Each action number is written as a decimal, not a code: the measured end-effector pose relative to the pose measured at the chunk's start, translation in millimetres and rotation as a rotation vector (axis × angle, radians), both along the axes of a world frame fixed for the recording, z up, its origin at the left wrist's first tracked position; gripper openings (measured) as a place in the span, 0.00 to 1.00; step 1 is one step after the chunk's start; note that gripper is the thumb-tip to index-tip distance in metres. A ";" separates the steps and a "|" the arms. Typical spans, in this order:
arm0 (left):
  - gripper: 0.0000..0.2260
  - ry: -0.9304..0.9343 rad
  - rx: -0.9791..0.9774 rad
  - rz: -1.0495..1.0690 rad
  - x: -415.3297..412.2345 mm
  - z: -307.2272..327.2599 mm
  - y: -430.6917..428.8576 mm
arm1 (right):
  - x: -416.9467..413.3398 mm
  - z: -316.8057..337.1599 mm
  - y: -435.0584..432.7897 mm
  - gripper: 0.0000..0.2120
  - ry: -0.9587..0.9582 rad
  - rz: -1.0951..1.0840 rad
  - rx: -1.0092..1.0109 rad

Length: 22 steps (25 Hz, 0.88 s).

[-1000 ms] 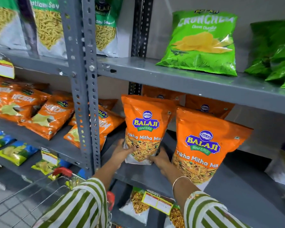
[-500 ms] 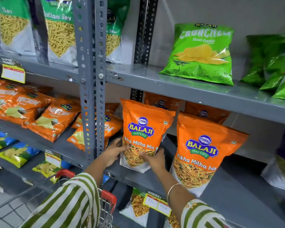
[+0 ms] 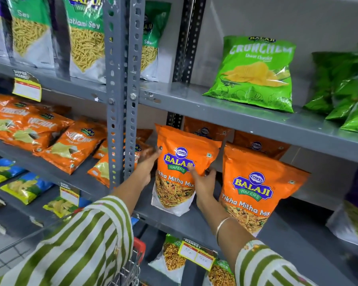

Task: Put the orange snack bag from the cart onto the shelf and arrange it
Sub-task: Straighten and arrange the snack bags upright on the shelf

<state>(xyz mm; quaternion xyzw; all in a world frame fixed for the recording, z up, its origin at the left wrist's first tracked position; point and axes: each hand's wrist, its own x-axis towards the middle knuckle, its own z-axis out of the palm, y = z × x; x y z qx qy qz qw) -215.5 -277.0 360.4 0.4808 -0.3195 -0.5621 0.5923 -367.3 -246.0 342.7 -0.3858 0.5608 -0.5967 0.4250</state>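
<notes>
On the grey shelf, both hands' grip pinching the orange snack bag: left hand and right hand at its sides; light, crinkly, probably slippery.

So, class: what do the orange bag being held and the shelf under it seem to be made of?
Orange bag: apparently glossy plastic film; it creases and shines, with a clear window showing the mix. Shelf: likely grey painted metal, matte, with punched, bolted uprights.

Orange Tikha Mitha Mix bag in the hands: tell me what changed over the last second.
Both hands climbed from the bag's base to its middle: the left hand on its left edge, the right hand over the logo. The orange bag stays upright on the shelf, beside the second bag, which has not moved.
</notes>
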 end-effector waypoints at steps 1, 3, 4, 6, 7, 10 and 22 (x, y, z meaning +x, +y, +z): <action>0.25 -0.057 0.042 -0.078 0.3 -14.7 7.0 | -1.7 -17.3 0.3 0.38 0.006 0.070 0.063; 0.27 -0.138 0.114 -0.221 -1.4 -48.2 17.0 | -5.1 -49.1 -0.5 0.37 0.036 0.222 0.169; 0.27 -0.154 0.127 -0.259 -2.5 -61.1 19.7 | -5.7 -61.8 -1.5 0.34 0.045 0.287 0.187; 0.27 -0.144 0.111 -0.260 -3.8 -73.5 20.0 | -4.4 -78.4 -4.7 0.31 0.055 0.307 0.175; 0.27 -0.134 0.102 -0.243 -2.8 -74.8 18.1 | -2.4 -80.2 -5.9 0.31 0.054 0.284 0.168; 0.28 -0.115 0.094 -0.231 2.7 -73.4 14.9 | 5.5 -86.4 -11.1 0.31 0.050 0.255 0.156; 0.39 -0.832 -0.148 0.248 -30.7 -82.6 55.5 | -38.8 -69.6 36.7 0.17 0.253 0.341 0.589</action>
